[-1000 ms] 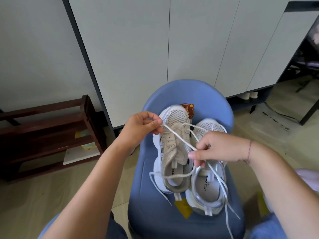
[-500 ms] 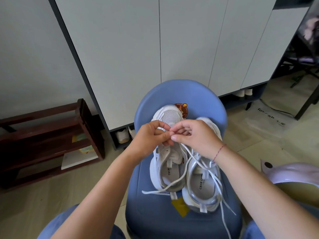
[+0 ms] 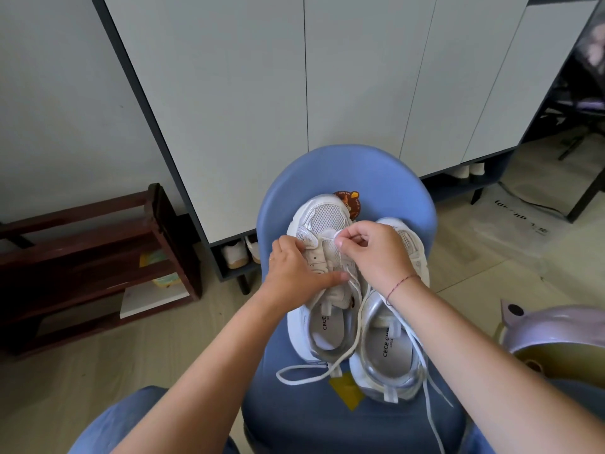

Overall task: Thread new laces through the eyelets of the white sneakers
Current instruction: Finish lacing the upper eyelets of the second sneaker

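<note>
Lace: I see a white lace (image 3: 342, 357) with one end held over the toe-side eyelets of the left sneaker. Its slack runs back over the heel and lies in a loop on the seat.
Left sneaker: the white left sneaker (image 3: 322, 335) lies toe away from me on the left half of the seat, its side touching its partner.
Right sneaker: the right sneaker (image 3: 389, 348) lies just beside it, heel near the seat's front edge. White strands cross it and trail past that edge; I can't tell whether they are the same lace.
Right hand: my view shows the right hand (image 3: 376, 253) above both toes, thumb and forefinger pinching the lace end and the other fingers curled in. A red thread (image 3: 401, 283) circles the wrist.
Left hand: the left hand (image 3: 294, 270) grips the left sneaker, fingers curved over its outer side and thumb laid flat across the tongue.
Seat: a blue chair (image 3: 347, 168) carries both shoes, with a bear sticker (image 3: 350, 198) by the back edge and a yellow sticker (image 3: 343, 389) near the front.
Surroundings: white cabinet doors (image 3: 245, 93) stand behind, with shoes (image 3: 235, 255) under them. A dark wooden rack (image 3: 82, 257) sits at the left.
</note>
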{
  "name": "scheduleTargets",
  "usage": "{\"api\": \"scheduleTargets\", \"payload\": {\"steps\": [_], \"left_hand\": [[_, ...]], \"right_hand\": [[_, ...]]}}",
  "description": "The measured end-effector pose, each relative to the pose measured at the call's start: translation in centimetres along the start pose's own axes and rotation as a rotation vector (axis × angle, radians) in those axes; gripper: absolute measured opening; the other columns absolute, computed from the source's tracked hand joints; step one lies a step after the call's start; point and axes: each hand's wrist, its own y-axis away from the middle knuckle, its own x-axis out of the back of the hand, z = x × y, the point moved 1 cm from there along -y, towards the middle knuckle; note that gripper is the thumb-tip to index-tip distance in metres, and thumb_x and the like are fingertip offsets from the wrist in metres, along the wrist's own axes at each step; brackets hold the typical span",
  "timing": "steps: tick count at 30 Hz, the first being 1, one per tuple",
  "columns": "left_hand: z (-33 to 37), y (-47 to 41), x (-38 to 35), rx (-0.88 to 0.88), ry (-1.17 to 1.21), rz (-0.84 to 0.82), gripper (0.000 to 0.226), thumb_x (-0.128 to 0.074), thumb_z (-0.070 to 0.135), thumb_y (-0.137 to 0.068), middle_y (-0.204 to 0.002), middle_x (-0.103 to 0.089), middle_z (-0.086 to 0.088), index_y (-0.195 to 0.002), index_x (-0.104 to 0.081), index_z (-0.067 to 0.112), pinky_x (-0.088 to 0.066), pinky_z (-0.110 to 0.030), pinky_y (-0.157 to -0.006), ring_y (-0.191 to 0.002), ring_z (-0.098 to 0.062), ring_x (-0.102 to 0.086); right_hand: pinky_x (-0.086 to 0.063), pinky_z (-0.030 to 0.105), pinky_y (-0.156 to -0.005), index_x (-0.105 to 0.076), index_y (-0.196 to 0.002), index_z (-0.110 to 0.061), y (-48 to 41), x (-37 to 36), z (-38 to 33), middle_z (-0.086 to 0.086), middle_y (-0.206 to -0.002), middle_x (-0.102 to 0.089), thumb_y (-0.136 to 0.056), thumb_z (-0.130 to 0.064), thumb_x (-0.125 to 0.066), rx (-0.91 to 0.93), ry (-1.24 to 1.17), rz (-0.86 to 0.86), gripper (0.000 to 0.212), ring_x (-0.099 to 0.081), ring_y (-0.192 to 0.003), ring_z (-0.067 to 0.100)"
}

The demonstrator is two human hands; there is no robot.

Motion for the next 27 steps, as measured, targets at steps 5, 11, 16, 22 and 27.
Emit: {"api": "scheduleTargets", "payload": {"steps": [5,11,16,22,27], "left_hand": [[0.0,0.0,0.7,0.035,0.040,-0.065,0.074,-0.085,0.047,-0.063,-0.116,-0.040,0.005,-0.111,-0.035,0.021,-0.042,-0.025,-0.090,-0.109,-0.013,-0.046],[-0.1,0.2,1.8,-0.017,0.087,-0.086,0.053,-0.065,0.028,-0.082,-0.104,-0.057,0.001,-0.130,-0.041,0.022,-0.046,-0.022,-0.069,-0.088,-0.013,-0.058],[-0.5,0.2,2.2,-0.146,-0.013,0.012,0.040,-0.052,0.022,-0.092,-0.084,-0.062,0.009,-0.132,-0.056,0.020,-0.041,-0.015,-0.064,-0.067,-0.005,-0.053],[-1.1,-0.1,2.7,-0.198,-0.003,-0.017,0.037,-0.050,0.014,-0.094,-0.052,-0.045,0.012,-0.130,-0.059,0.018,-0.032,-0.011,-0.046,-0.043,0.001,-0.041],[-2.0,-0.8,2.8,-0.210,0.052,-0.075,0.035,-0.049,0.014,-0.095,-0.055,-0.041,0.008,-0.127,-0.062,0.019,-0.028,-0.014,-0.047,-0.044,-0.004,-0.032]], "right_hand": [[-0.046,0.018,-0.067,-0.063,-0.077,-0.019,0.3,-1.3,-0.3,-0.002,-0.076,-0.066,-0.084,-0.013,-0.066,0.007,-0.051,-0.026,0.010,-0.061,-0.072,0.011],[-0.053,0.023,-0.078,-0.074,-0.089,-0.015,0.0,-2.0,0.4,-0.004,-0.079,-0.070,-0.084,-0.010,-0.067,0.000,0.003,-0.035,0.010,-0.065,-0.076,0.008],[-0.052,0.023,-0.074,-0.074,-0.089,-0.012,0.1,-2.7,0.3,-0.002,-0.078,-0.071,-0.086,-0.014,-0.065,0.004,0.056,0.050,0.009,-0.066,-0.075,0.010],[-0.050,0.024,-0.071,-0.072,-0.084,-0.015,0.3,-3.5,0.2,-0.004,-0.075,-0.068,-0.084,-0.020,-0.069,-0.003,0.104,0.110,0.007,-0.065,-0.074,0.012],[-0.050,0.028,-0.070,-0.070,-0.084,-0.013,0.6,-4.2,0.1,0.000,-0.075,-0.070,-0.086,-0.020,-0.066,0.032,0.182,0.118,0.008,-0.063,-0.071,0.015]]}}
